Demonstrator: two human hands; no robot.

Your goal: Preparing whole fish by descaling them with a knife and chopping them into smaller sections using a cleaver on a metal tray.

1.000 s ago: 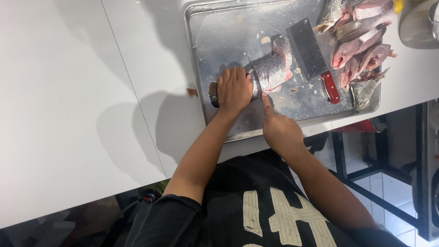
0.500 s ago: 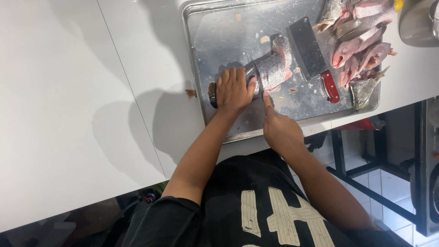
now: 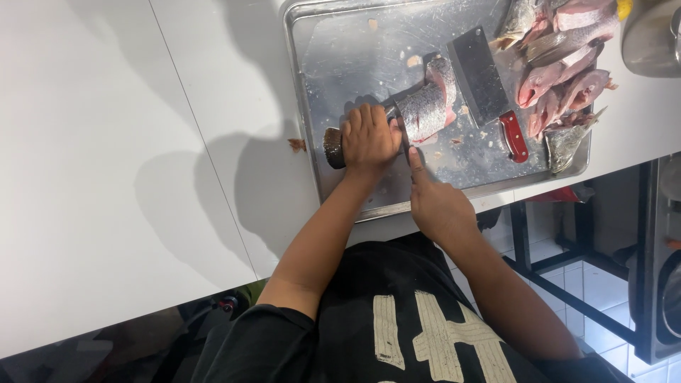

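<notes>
A silvery fish lies across a steel tray on a white counter. My left hand presses down over the fish's tail end, and the dark tail fin sticks out to its left. My right hand is closed at the tray's near rim. Its forefinger stretches along a thin knife blade set into the fish beside my left hand; the handle is hidden in the fist. A cleaver with a red handle lies flat on the tray, just right of the fish.
Several cut fish pieces are heaped in the tray's far right corner. A metal pot stands at the top right. A small scrap lies on the white counter. Below the counter edge are a black frame and tiled floor.
</notes>
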